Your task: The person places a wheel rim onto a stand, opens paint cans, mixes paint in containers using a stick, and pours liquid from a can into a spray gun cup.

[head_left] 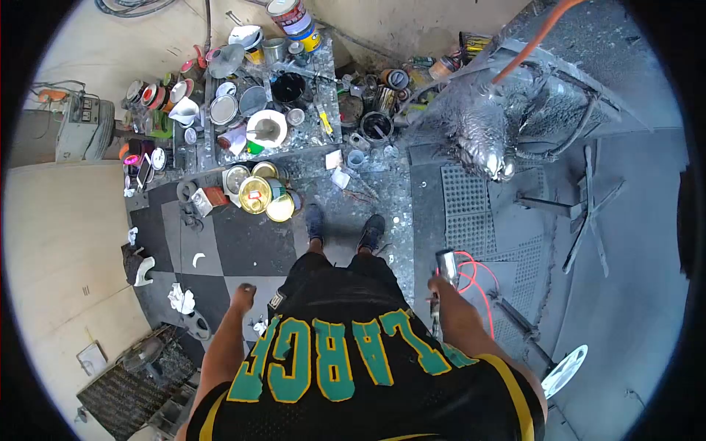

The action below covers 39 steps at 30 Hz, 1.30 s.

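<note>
Gleaming at right, a spray gun [446, 262] is clasped in the closed right hand [440, 287], while the left hand [243, 298] is held half-curled (any contents hidden).

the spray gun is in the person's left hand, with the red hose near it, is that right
Not quite: the head view shows the spray gun in the right hand, not the left hand. The red hose is indeed near it.
</note>
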Tool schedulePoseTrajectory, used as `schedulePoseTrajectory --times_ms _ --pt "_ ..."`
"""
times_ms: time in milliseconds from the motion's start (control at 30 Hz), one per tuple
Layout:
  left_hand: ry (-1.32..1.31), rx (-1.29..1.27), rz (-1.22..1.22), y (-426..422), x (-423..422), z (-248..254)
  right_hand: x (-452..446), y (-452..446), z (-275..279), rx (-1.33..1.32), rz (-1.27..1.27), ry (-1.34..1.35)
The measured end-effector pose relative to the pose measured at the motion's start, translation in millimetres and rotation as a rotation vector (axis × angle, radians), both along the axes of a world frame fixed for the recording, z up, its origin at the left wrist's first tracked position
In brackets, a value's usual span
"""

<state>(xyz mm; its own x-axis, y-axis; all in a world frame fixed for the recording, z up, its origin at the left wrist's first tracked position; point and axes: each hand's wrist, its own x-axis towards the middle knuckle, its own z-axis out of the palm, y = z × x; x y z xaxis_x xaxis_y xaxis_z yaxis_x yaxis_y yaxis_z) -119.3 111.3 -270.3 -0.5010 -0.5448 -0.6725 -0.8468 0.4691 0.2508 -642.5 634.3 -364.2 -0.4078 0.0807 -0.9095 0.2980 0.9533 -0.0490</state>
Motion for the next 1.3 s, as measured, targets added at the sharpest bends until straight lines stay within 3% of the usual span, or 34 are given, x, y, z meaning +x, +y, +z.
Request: schedulePoseTrajectory --times_ms 100,200,367,433,500,533,567,733,833,933,1000,1067,1167,1233,1300 --pt "-0.182 0.217 0.685 38.3 -36.8 58.5 -56.2 -57.4 -19.7 -0.049 0.058 -0.033" --pt "0.035 0.232 0.420 61.8 -57.2 46.7 -119.0 -140.7 -14.1 -0.048 0.132 -0.090" --pt "0.229 0.261 0.349 78.4 -191.8 87.7 -175.2 -223.8 58.8 -0.032 0.429 -0.131" --pt "0.342 0.318 0.428 80.0 -223.5 95.9 -173.4 -201.4 32.0 -0.156 0.218 0.001" --pt "0.370 0.310 0.415 80.1 -233.2 91.9 -170.0 -180.6 33.8 -0.309 0.029 -0.092" --pt "0.383 0.305 0.407 81.5 -233.5 91.8 -176.9 -155.8 -19.8 -0.254 -0.120 -0.081" --pt "0.375 0.307 0.402 83.2 -229.5 89.0 -165.4 -128.7 -43.4 -0.404 0.055 0.071" --pt "0.206 0.332 0.438 76.4 -193.4 73.7 -86.1 -103.9 71.7 -0.807 -0.361 0.431" --pt "0.221 0.384 0.363 62.9 -140.9 31.7 -65.7 -123.5 164.4 -0.909 -0.322 0.625" --pt "-0.012 0.329 -0.049 18.3 -90.9 -49.8 -76.2 -127.3 194.2 -0.785 -0.003 0.954" --pt "-0.017 0.312 -0.120 5.3 -128.8 -18.4 -79.6 -137.2 223.5 -0.773 0.011 1.021" --pt "-0.083 0.270 -0.201 -17.4 -155.0 -22.2 -79.8 -143.3 245.6 -0.769 -0.047 0.970" --pt "0.062 0.277 0.081 -7.2 -253.6 51.7 -72.7 -141.6 255.5 -0.772 -0.169 0.971" --pt "0.244 0.214 -0.082 -23.5 -279.5 25.4 -68.3 -139.1 256.3 -0.808 -0.169 1.075" --pt "0.343 0.258 -0.046 -21.8 -314.8 23.6 -64.3 -136.4 259.8 -0.823 -0.166 1.144"
